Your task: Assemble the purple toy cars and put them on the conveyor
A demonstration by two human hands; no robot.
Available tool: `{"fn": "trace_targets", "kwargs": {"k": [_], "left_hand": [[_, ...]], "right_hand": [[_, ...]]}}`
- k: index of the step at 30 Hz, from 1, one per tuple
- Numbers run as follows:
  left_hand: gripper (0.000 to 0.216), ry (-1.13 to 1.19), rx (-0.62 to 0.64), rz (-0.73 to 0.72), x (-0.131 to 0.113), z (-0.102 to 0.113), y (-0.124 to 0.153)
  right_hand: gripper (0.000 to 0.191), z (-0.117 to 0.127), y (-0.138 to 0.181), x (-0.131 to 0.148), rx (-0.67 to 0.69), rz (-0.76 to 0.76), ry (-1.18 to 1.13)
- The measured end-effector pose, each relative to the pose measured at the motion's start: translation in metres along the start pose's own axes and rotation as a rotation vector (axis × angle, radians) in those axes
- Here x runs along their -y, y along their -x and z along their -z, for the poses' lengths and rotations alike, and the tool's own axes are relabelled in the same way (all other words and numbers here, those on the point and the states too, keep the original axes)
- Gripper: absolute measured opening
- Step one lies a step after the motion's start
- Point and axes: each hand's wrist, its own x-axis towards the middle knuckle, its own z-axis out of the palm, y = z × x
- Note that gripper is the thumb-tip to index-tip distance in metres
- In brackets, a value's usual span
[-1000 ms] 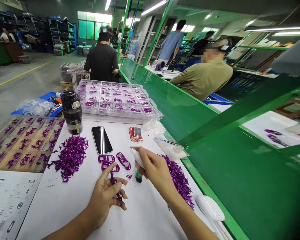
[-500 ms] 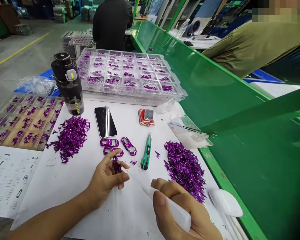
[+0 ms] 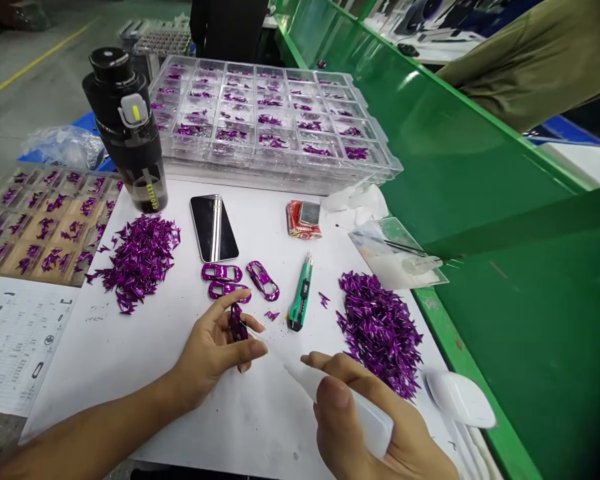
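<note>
- The left hand (image 3: 215, 350) rested on the white worktop (image 3: 130, 347), its grip pinching a small purple part (image 3: 239, 325) between thumb and fingertips, just above the surface.
- The right hand (image 3: 380, 433) sat nearer the camera, its grip wrapped tight around a white tool (image 3: 347, 408) whose tapered tip pointed toward the purple part.
- Three purple oval pieces (image 3: 223, 273) lay just beyond the left hand, below a phone (image 3: 213, 228).
- A green utility knife (image 3: 301, 293) lay between those ovals and the right pile of purple bits (image 3: 380, 330).
- A second pile (image 3: 140, 257) lay to the left, near a black bottle (image 3: 127, 130).
- Clear compartment trays (image 3: 270, 120) stood at the back.
</note>
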Motion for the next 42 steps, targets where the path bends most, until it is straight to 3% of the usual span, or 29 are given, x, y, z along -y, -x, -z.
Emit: {"fn": "trace_targets", "kwargs": {"k": [9,11,13,15,16,17,19,22,25,28,31,35,39,42], "left_hand": [[0.073,-0.003,-0.002,0.013,-0.001,0.001,-0.001],[0.075,-0.004,-0.009,0.016,-0.001,0.001,-0.001],[0.076,-0.001,-0.024,0.021,-0.002,0.0,-0.001],[0.075,0.001,-0.045,0.028,-0.003,-0.001,0.0],[0.073,0.001,-0.054,0.033,-0.005,-0.002,0.0],[0.071,-0.001,-0.06,0.037,-0.006,-0.003,0.001],[0.068,-0.007,-0.058,0.044,-0.009,-0.004,0.002],[0.066,-0.016,-0.034,0.051,-0.011,-0.005,0.003],[0.063,-0.029,-0.003,0.061,-0.012,-0.004,0.005],[0.072,-0.05,0.011,0.066,-0.013,-0.003,0.006],[0.081,-0.062,-0.01,0.055,-0.013,-0.004,0.007],[0.07,-0.07,-0.034,0.039,-0.012,-0.007,0.006],[0.063,-0.087,-0.055,0.004,-0.008,-0.008,0.004],[0.061,-0.085,-0.057,-0.037,-0.006,-0.009,0.003]], "right_hand": [[0.024,-0.001,0.01,-0.005,0.02,-0.045,-0.041],[0.026,-0.004,0.01,-0.004,-0.072,-0.054,-0.102],[0.029,-0.007,0.001,-0.005,-0.259,-0.094,-0.194],[0.029,-0.007,-0.018,-0.01,-0.453,-0.242,-0.278],[0.026,-0.007,-0.03,-0.015,-0.485,-0.344,-0.294],[0.023,-0.007,-0.044,-0.023,-0.465,-0.435,-0.283],[0.027,-0.007,-0.069,-0.044,-0.28,-0.52,-0.167],[0.032,-0.013,-0.095,-0.078,0.029,-0.46,0.146],[0.032,-0.014,-0.102,-0.097,0.171,-0.435,0.292],[0.04,0.003,-0.092,-0.096,0.197,-0.366,0.373],[0.033,0.029,-0.063,-0.093,0.216,-0.278,0.628],[0.041,0.041,-0.019,-0.107,0.114,-0.151,0.908],[0.034,0.033,-0.011,-0.108,0.018,-0.022,0.833],[0.021,0.028,-0.026,-0.08,-0.049,-0.065,0.645]]}}
